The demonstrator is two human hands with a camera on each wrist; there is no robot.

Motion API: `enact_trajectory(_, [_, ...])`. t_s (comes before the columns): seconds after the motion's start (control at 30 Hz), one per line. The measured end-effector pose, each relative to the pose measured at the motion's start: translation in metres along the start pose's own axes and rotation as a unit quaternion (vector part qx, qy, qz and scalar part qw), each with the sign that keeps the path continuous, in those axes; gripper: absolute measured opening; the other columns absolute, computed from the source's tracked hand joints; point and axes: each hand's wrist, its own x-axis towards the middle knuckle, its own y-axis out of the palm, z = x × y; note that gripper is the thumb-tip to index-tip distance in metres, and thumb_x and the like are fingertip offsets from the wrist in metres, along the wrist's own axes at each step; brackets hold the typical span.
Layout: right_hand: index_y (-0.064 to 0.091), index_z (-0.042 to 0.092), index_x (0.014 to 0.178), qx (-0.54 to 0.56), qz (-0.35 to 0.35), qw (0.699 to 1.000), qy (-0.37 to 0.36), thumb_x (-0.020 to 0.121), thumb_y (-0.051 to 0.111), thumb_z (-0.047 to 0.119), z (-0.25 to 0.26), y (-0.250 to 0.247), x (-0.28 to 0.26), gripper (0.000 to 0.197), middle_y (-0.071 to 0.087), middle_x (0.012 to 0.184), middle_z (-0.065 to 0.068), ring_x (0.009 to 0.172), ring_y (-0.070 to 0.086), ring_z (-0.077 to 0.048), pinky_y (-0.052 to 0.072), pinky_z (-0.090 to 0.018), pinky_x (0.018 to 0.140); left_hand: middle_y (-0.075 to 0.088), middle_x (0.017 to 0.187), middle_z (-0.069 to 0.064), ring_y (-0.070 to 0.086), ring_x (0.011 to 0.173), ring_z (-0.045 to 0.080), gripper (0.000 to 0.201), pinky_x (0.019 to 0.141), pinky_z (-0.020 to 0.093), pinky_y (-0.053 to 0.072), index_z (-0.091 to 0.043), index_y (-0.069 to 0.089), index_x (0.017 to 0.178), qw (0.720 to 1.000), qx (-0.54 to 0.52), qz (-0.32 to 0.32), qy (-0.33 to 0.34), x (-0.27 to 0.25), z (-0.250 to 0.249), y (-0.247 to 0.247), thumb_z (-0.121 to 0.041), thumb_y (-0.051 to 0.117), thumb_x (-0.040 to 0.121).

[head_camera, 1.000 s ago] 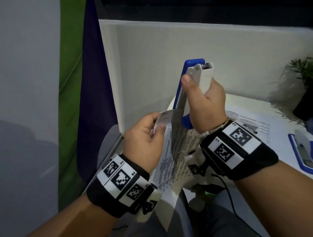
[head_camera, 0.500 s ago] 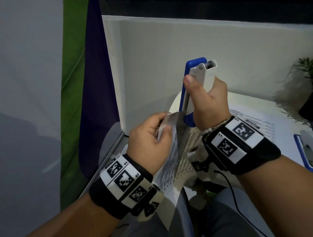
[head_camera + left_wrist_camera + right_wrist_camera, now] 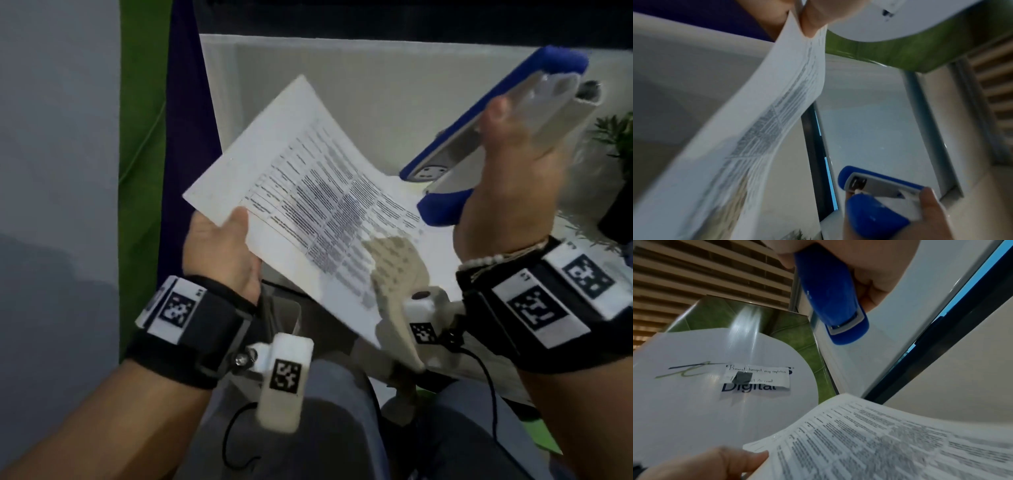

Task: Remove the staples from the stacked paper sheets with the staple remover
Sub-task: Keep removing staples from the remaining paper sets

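My left hand (image 3: 222,246) pinches a corner of the printed paper sheets (image 3: 308,205), thumb on top, and holds them up flat and tilted over my lap. The same sheets (image 3: 760,123) sweep past the left wrist view, and the sheets (image 3: 890,443) fill the lower right of the right wrist view. My right hand (image 3: 513,178) grips a blue and grey stapler-shaped tool (image 3: 486,123), raised to the right of the paper and clear of it. That tool (image 3: 832,296) points down from my right fist, and the tool (image 3: 879,194) shows low in the left wrist view.
A white partition (image 3: 376,85) stands behind the hands. White table (image 3: 582,260) with more printed paper lies to the right, a dark plant pot (image 3: 616,212) at its far right edge. A green and purple banner (image 3: 154,137) hangs at the left.
The tool was against the paper's top edge, which my left hand pinched upright. Now my right hand has lifted the tool away to the right, and my left hand has turned the sheets flat.
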Motion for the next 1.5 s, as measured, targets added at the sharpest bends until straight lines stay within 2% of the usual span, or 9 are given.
enact_trajectory(0.07, [0.049, 0.02, 0.088, -0.058, 0.027, 0.998, 0.019, 0.086, 0.059, 0.03, -0.009, -0.001, -0.003, 0.014, 0.051, 0.075, 0.012, 0.062, 0.054, 0.013, 0.042, -0.005, 0.061, 0.07, 0.095, -0.003, 0.069, 0.083, 0.011, 0.029, 0.065, 0.026, 0.056, -0.022, 0.058, 0.105, 0.998, -0.018, 0.021, -0.052, 0.003, 0.007, -0.003, 0.002, 0.046, 0.094])
enact_trajectory(0.23, [0.048, 0.023, 0.094, -0.232, 0.159, 0.951, 0.129, 0.092, 0.055, 0.044, -0.061, -0.01, -0.028, 0.022, 0.052, 0.076, 0.011, 0.059, 0.051, 0.008, 0.036, -0.01, 0.051, 0.061, 0.092, 0.002, 0.062, 0.089, 0.028, 0.024, 0.083, 0.05, 0.052, -0.011, 0.054, 0.111, 0.95, 0.306, 0.054, 0.022, 0.007, 0.05, -0.019, -0.004, 0.046, 0.09])
enact_trajectory(0.33, [0.048, 0.016, 0.11, -0.305, 0.168, 0.917, 0.193, 0.085, 0.053, 0.06, -0.091, -0.023, -0.041, 0.051, 0.055, 0.085, 0.007, 0.074, 0.052, -0.008, 0.035, -0.023, 0.06, 0.065, 0.097, -0.007, 0.061, 0.089, 0.012, 0.04, 0.085, 0.03, 0.05, -0.021, 0.059, 0.123, 0.929, 0.341, 0.115, 0.088, -0.005, 0.056, -0.023, 0.001, 0.044, 0.093])
enact_trajectory(0.5, [0.052, 0.01, 0.098, -0.289, 0.145, 0.921, 0.219, 0.088, 0.056, 0.051, -0.103, -0.037, -0.043, 0.042, 0.056, 0.076, 0.002, 0.067, 0.053, -0.012, 0.037, -0.024, 0.058, 0.044, 0.122, -0.033, 0.048, 0.116, -0.004, 0.063, 0.104, 0.01, 0.032, -0.033, 0.055, 0.119, 0.846, 0.41, 0.246, 0.235, -0.007, 0.064, -0.035, 0.017, 0.045, 0.083])
enact_trajectory(0.7, [0.06, 0.007, 0.092, -0.23, 0.082, 0.938, 0.244, 0.093, 0.056, 0.035, -0.112, -0.045, -0.046, 0.029, 0.059, 0.075, 0.002, 0.066, 0.057, -0.011, 0.041, -0.024, 0.06, 0.045, 0.128, -0.016, 0.046, 0.116, -0.003, 0.053, 0.098, 0.0, 0.029, -0.022, 0.064, 0.117, 0.812, 0.436, 0.261, 0.287, -0.011, 0.06, -0.035, 0.016, 0.05, 0.083])
enact_trajectory(0.87, [0.056, 0.015, 0.082, -0.225, 0.111, 0.939, 0.236, 0.091, 0.059, 0.032, -0.11, -0.049, -0.049, 0.02, 0.059, 0.075, 0.0, 0.068, 0.057, -0.015, 0.044, -0.026, 0.062, 0.045, 0.128, -0.016, 0.049, 0.117, 0.001, 0.057, 0.099, 0.004, 0.032, -0.026, 0.063, 0.115, 0.823, 0.433, 0.255, 0.266, -0.014, 0.059, -0.033, 0.017, 0.048, 0.082])
enact_trajectory(1.07, [0.065, 0.018, 0.077, -0.143, 0.089, 0.963, 0.209, 0.079, 0.064, 0.044, -0.069, -0.035, -0.029, 0.026, 0.067, 0.073, 0.001, 0.07, 0.063, -0.021, 0.05, -0.036, 0.066, 0.07, 0.092, -0.015, 0.066, 0.084, 0.0, 0.042, 0.074, 0.025, 0.054, -0.039, 0.064, 0.097, 0.943, 0.266, 0.192, 0.053, -0.019, 0.041, -0.015, -0.001, 0.045, 0.094])
enact_trajectory(1.3, [0.058, 0.009, 0.096, -0.081, 0.139, 0.986, 0.039, 0.077, 0.051, 0.055, -0.015, 0.001, 0.004, 0.051, 0.066, 0.095, -0.016, 0.082, 0.066, -0.026, 0.057, -0.032, 0.07, 0.06, 0.051, -0.019, 0.053, 0.047, -0.003, 0.025, 0.051, 0.016, 0.044, -0.025, 0.061, 0.082, 0.918, 0.308, 0.244, 0.05, -0.041, 0.033, -0.004, -0.007, 0.048, 0.094])
enact_trajectory(1.5, [0.045, 0.027, 0.069, -0.142, 0.193, 0.97, 0.041, 0.085, 0.056, 0.046, -0.031, 0.006, -0.001, 0.028, 0.048, 0.049, 0.019, 0.047, 0.045, 0.004, 0.034, -0.007, 0.049, 0.048, 0.041, -0.013, 0.041, 0.04, 0.002, 0.04, 0.049, 0.021, 0.037, -0.032, 0.056, 0.061, 0.9, 0.344, 0.263, 0.054, -0.052, 0.041, -0.003, -0.01, 0.05, 0.094])
